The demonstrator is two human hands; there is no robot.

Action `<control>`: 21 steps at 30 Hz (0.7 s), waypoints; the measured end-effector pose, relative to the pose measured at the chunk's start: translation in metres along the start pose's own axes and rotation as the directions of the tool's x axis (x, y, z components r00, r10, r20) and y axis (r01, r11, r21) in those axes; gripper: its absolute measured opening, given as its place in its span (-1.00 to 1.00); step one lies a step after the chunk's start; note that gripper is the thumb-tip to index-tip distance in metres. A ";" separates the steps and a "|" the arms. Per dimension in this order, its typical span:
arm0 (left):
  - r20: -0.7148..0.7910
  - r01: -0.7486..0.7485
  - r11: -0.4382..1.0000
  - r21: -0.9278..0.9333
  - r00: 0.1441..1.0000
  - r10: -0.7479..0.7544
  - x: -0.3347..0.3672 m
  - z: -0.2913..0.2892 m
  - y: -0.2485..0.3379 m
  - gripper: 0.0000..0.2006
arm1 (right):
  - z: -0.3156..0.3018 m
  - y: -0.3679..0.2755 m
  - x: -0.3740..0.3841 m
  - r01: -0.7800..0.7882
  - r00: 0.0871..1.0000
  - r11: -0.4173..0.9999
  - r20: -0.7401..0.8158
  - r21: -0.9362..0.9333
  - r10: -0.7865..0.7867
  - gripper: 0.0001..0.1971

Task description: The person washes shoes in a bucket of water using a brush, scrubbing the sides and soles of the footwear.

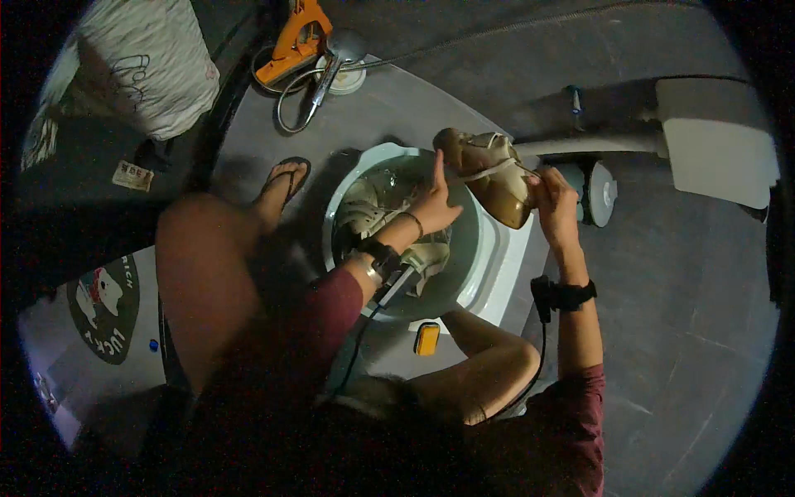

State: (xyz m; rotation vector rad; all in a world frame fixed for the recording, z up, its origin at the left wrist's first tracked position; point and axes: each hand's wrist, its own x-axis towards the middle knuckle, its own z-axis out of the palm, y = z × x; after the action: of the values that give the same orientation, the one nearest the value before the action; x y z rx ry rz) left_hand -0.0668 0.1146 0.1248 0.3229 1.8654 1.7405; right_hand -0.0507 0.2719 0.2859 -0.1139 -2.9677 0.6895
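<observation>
A brown and cream shoe (pixel 507 197) with pale laces is held up past the right rim of a pale green basin (pixel 333 192). My right hand (pixel 555 199) is closed at the shoe's right side, fingers pinched by its upper edge and laces. Close to the shoe's left side, over the basin, is my left hand (pixel 436 207). Its index finger is stretched out and its thumb is apart; I see nothing held in it. Inside the basin lies a light-coloured shoe (pixel 362 211) in water, partly hidden by my left forearm.
A white tray-like piece (pixel 502 273) sits beneath the basin's right side. A yellow block (pixel 427 339) lies near my leg. Farther off are a shower head (pixel 345 47) with its hose and an orange plastic item (pixel 296 43). A pale pipe (pixel 592 147) runs right.
</observation>
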 end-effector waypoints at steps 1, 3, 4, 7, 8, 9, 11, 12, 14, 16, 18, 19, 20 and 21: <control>-0.123 -0.135 0.990 0.036 0.983 0.138 0.000 0.010 0.002 -0.20 | -0.004 -0.004 0.000 0.001 1.000 1.000 0.003 0.001 -0.001 -0.86; -0.230 -0.270 0.960 0.080 0.932 0.281 -0.001 0.017 0.006 -0.23 | -0.018 -0.014 0.000 -0.006 0.997 0.984 0.079 -0.177 0.020 -0.86; -0.151 -0.151 0.987 0.052 0.976 0.157 -0.001 0.014 0.006 -0.31 | -0.020 -0.007 0.005 0.128 0.989 0.976 0.091 -0.174 -0.114 -0.86; -0.188 -0.095 0.995 -0.019 0.978 0.090 -0.015 0.012 -0.004 -0.67 | -0.019 0.008 0.015 0.143 0.989 0.978 0.049 -0.150 -0.137 -0.85; -0.273 -0.189 0.981 0.051 0.942 0.196 -0.020 -0.001 -0.031 -0.79 | -0.013 0.004 0.025 -0.022 0.999 0.949 0.030 -0.315 0.033 -0.86; -0.335 -0.281 0.952 0.123 0.891 0.306 -0.026 -0.013 -0.049 -0.87 | -0.009 0.020 0.035 -0.013 1.000 0.980 0.017 -0.197 0.016 -0.86; -0.417 0.100 0.985 0.143 0.908 -0.031 -0.046 -0.023 -0.055 -0.90 | -0.016 0.032 0.042 -0.005 0.999 0.983 -0.054 -0.183 -0.005 -0.88; -0.416 0.270 0.934 0.235 0.896 -0.154 -0.055 -0.034 -0.065 -0.87 | -0.013 0.036 0.050 -0.006 0.998 0.986 -0.061 -0.166 -0.005 -0.88; -0.439 0.436 0.837 0.331 0.856 -0.273 -0.066 -0.045 -0.087 -0.84 | -0.001 0.045 0.068 -0.057 0.998 0.993 -0.025 0.100 0.059 -0.90; -0.417 0.487 0.720 0.494 0.860 -0.296 -0.070 -0.044 -0.102 -0.81 | 0.017 0.064 0.075 -0.009 0.998 0.993 -0.060 0.115 0.016 -0.89; -0.321 0.426 0.734 0.528 0.901 -0.291 -0.065 -0.029 -0.088 -0.80 | 0.031 0.123 0.074 0.114 0.982 0.980 -0.132 -0.161 -0.135 -0.88; -0.271 0.406 0.728 0.552 0.913 -0.304 -0.067 -0.029 -0.088 -0.79 | 0.050 0.118 0.069 0.150 0.969 0.931 -0.137 -0.333 -0.206 -0.83; -0.330 0.460 0.694 0.554 0.887 -0.324 -0.070 -0.034 -0.091 -0.78 | 0.071 0.100 0.063 0.155 0.972 0.929 -0.115 -0.337 -0.204 -0.78; -0.338 0.469 0.686 0.556 0.882 -0.329 -0.073 -0.037 -0.097 -0.78 | 0.085 0.082 0.053 0.155 0.976 0.923 -0.091 -0.353 -0.198 -0.73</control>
State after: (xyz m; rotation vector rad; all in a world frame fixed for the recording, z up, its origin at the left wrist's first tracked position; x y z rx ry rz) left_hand -0.0090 0.0326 0.0472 -0.0492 2.4217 0.8395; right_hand -0.1080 0.3134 0.1776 0.0848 -2.8965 0.1314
